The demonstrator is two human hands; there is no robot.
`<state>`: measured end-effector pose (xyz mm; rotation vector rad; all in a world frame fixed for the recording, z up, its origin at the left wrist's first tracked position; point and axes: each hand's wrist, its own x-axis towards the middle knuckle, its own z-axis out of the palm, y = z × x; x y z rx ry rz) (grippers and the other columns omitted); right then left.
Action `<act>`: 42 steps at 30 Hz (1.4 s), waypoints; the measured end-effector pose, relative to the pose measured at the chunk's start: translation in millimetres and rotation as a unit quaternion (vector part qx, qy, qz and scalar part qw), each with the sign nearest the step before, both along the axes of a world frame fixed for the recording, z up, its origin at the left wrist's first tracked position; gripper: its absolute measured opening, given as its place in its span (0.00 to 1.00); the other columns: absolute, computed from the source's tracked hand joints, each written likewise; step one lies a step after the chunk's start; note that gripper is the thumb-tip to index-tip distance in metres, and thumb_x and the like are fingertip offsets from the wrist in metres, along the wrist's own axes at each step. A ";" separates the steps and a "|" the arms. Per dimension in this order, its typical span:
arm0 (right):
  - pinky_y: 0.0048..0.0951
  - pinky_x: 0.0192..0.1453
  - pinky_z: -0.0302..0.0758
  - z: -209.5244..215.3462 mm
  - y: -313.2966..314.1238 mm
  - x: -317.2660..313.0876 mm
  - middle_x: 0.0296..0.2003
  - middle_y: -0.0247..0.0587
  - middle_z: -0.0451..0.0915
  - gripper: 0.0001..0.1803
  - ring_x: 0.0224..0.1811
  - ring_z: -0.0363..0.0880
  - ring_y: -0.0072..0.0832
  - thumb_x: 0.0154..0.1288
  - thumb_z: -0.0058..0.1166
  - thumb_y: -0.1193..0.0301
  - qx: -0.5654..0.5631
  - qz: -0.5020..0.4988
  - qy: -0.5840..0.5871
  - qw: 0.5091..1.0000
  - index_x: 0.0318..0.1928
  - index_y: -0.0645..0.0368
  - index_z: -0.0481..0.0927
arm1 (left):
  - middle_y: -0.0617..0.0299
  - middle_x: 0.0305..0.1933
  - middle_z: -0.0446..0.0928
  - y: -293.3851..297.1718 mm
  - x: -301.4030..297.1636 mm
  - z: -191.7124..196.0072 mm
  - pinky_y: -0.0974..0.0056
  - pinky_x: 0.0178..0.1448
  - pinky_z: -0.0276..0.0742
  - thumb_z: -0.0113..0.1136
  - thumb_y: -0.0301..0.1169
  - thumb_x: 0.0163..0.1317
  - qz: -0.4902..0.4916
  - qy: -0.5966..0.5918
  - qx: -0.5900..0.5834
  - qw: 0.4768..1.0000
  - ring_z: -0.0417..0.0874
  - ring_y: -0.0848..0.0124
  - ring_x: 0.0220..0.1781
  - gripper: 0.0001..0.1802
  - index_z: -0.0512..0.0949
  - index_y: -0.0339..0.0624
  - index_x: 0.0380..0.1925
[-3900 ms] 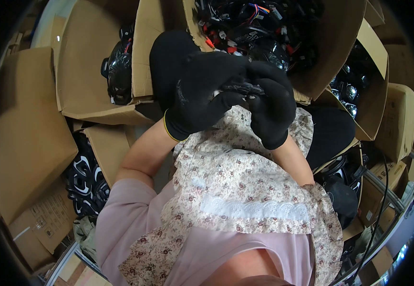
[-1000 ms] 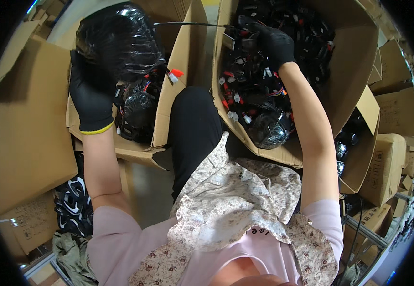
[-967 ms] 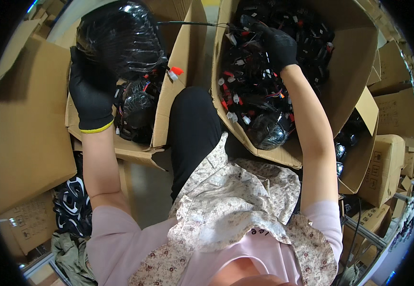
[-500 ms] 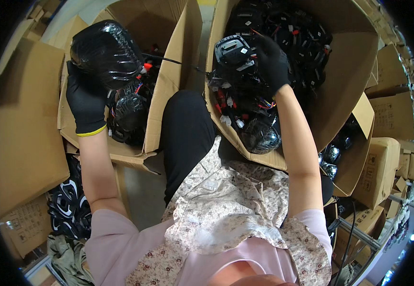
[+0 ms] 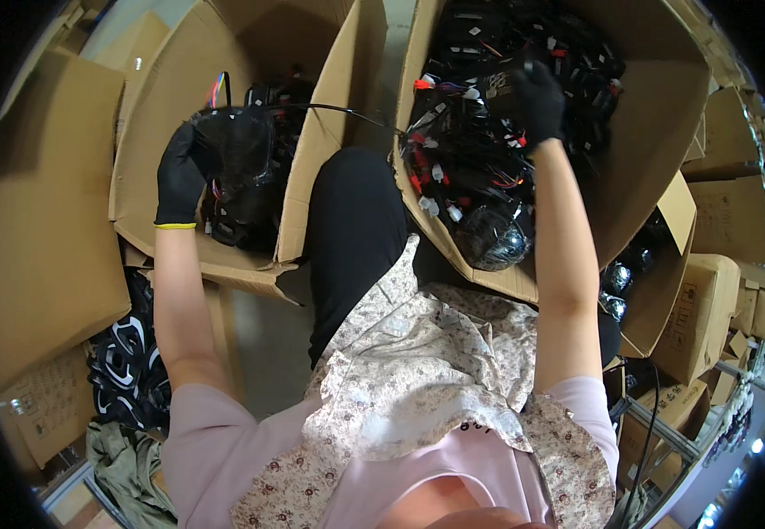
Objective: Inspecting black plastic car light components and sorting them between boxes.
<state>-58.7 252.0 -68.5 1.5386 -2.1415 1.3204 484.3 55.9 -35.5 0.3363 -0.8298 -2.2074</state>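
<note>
My left hand [image 5: 181,172], in a black glove with a yellow cuff edge, grips a black part wrapped in shiny plastic film [image 5: 240,152] over the left carton [image 5: 153,150]. Coloured wires rise from behind this part. A thin black cable [image 5: 338,108] runs from near it over the carton wall toward the right carton [image 5: 638,132]. Inside that right carton my right hand [image 5: 537,104], also black-gloved, is closed among black plastic parts [image 5: 475,62] with red and white connectors. What its fingers hold, if anything, is hidden. A film-wrapped rounded part [image 5: 494,236] lies at the carton's near corner.
A large cardboard carton [image 5: 48,220] stands at the far left. Below it are black-and-silver plastic parts [image 5: 127,370] and a grey-green cloth [image 5: 127,467]. More cartons [image 5: 700,309] and a metal rail [image 5: 664,432] are on the right. My knee [image 5: 356,229] is between the two open cartons.
My left hand has lowered and turned the wrapped part into the left carton. My right hand has moved right, away from the grey-faced part, which no longer shows there.
</note>
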 end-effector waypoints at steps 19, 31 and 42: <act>0.40 0.71 0.64 26.1 214.1 178.7 0.65 0.49 0.68 0.34 0.68 0.67 0.40 0.65 0.60 0.69 -0.066 0.074 -0.339 0.936 0.70 0.57 0.66 | 0.56 0.49 0.84 224.2 -211.9 11.5 0.61 0.54 0.81 0.58 0.39 0.71 -0.049 -0.039 -0.134 0.989 0.85 0.66 0.49 0.21 0.80 0.34 0.54; 0.54 0.71 0.60 -43.2 223.0 152.1 0.69 0.54 0.64 0.38 0.70 0.63 0.52 0.50 0.67 0.56 0.213 -0.003 0.182 0.960 0.65 0.44 0.74 | 0.51 0.64 0.75 225.2 -208.1 0.1 0.49 0.69 0.75 0.49 0.41 0.75 -0.112 -0.019 -0.042 0.993 0.77 0.58 0.64 0.27 0.67 0.36 0.67; 0.67 0.65 0.59 -36.0 211.8 149.3 0.67 0.46 0.65 0.30 0.68 0.61 0.57 0.55 0.61 0.53 0.201 0.066 0.300 0.930 0.61 0.39 0.76 | 0.54 0.57 0.80 242.2 -213.6 -7.3 0.59 0.57 0.84 0.52 0.33 0.71 -0.112 -0.089 0.031 0.989 0.85 0.63 0.54 0.23 0.70 0.40 0.64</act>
